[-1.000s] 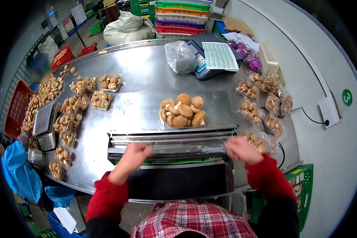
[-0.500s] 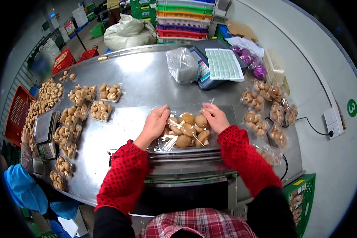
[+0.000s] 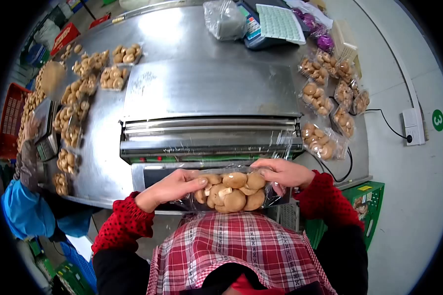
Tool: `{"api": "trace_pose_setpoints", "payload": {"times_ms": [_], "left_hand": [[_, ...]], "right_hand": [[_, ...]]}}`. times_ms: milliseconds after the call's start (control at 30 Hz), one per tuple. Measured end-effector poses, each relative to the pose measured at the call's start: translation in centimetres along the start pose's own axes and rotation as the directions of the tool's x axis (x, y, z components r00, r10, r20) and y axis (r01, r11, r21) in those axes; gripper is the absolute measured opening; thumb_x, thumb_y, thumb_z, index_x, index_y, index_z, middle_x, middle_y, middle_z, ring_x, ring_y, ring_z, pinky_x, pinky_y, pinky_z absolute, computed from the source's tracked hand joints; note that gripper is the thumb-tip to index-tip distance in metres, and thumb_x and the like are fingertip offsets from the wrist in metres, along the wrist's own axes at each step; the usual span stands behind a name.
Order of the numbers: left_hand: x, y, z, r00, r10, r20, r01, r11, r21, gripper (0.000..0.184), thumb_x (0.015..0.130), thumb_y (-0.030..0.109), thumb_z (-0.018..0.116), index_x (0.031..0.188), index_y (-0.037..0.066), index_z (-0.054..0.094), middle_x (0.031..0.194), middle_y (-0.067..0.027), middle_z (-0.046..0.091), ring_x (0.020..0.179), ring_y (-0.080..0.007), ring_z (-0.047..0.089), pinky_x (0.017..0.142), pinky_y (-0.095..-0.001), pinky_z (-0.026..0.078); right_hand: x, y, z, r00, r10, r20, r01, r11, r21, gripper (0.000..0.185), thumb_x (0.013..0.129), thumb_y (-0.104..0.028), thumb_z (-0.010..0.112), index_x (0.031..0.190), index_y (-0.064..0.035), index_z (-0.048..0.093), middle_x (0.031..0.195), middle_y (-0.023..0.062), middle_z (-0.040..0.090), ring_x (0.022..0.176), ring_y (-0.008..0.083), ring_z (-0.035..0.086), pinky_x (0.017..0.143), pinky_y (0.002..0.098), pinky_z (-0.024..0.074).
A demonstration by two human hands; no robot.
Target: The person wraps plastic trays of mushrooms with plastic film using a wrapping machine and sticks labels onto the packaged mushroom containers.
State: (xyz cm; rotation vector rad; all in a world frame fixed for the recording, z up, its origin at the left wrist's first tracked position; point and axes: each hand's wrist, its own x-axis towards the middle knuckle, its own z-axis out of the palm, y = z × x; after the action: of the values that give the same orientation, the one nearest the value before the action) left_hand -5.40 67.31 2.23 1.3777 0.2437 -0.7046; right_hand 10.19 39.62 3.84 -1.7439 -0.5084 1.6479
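Note:
A tray of brown mushrooms (image 3: 234,192) with clear film over it is held close in front of the checked apron. My left hand (image 3: 174,188) grips its left end, thumb on top. At the right end, my right hand (image 3: 283,174) is closed on the film and the tray's edge, its lower fingers partly hidden. Just beyond the tray lies the film wrapping machine (image 3: 211,135), with its rollers and a bare metal plate (image 3: 211,88) behind them. Loose film clings to the machine's right end.
Mushroom packs (image 3: 114,77) line the left side, near a scale (image 3: 47,128) and a co-worker's hand (image 3: 32,127). Wrapped packs (image 3: 317,98) and a black cable are at the right. A blue scale (image 3: 261,29) and a plastic bag (image 3: 225,20) stand behind.
Both hands have brought the mushroom tray from the metal plate toward my body, over the machine's front. The view has tilted down.

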Motion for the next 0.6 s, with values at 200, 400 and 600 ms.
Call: {"api": "trace_pose_setpoints", "payload": {"times_ms": [200,400,600], "left_hand": [[-2.6,-5.3,-1.6,0.486,0.247,-0.839,-0.409,0.912,0.031,0.016,0.084,0.007,0.067,0.098,0.002,0.061,0.072,0.0026,0.058,0.059,-0.002,0.047,0.055,-0.0162,0.04],[-1.5,-10.9,-0.1,0.353,0.634,-0.688,-0.482,0.754,0.447,0.017,0.094,0.01,0.053,0.079,0.002,0.053,0.085,-0.0052,0.056,0.066,-0.0098,0.049,0.06,-0.0225,0.041],[-4.7,-9.6,1.8,0.494,0.214,-0.843,-0.697,0.677,-0.237,0.028,0.099,0.018,0.044,0.073,0.01,0.043,0.058,0.0042,0.041,0.045,-0.0047,0.033,0.039,-0.0223,0.024]], "right_hand": [[-0.9,8.9,2.0,0.747,-0.136,-0.651,0.467,0.804,0.368,0.027,0.09,-0.008,0.055,0.113,0.0059,0.055,0.092,0.0126,0.065,0.068,0.0134,0.062,0.059,0.0247,0.0509],[2.7,10.8,8.0,0.491,-0.255,-0.833,0.621,0.773,0.129,0.009,0.092,-0.003,0.053,0.099,0.0017,0.055,0.081,0.0086,0.062,0.065,0.0099,0.057,0.057,0.0226,0.0478],[1.2,9.8,8.3,0.467,-0.041,-0.884,0.526,0.816,0.24,0.015,0.095,-0.013,0.051,0.084,-0.0046,0.054,0.056,-0.0009,0.048,0.044,0.0051,0.043,0.04,0.0197,0.0331]]}}
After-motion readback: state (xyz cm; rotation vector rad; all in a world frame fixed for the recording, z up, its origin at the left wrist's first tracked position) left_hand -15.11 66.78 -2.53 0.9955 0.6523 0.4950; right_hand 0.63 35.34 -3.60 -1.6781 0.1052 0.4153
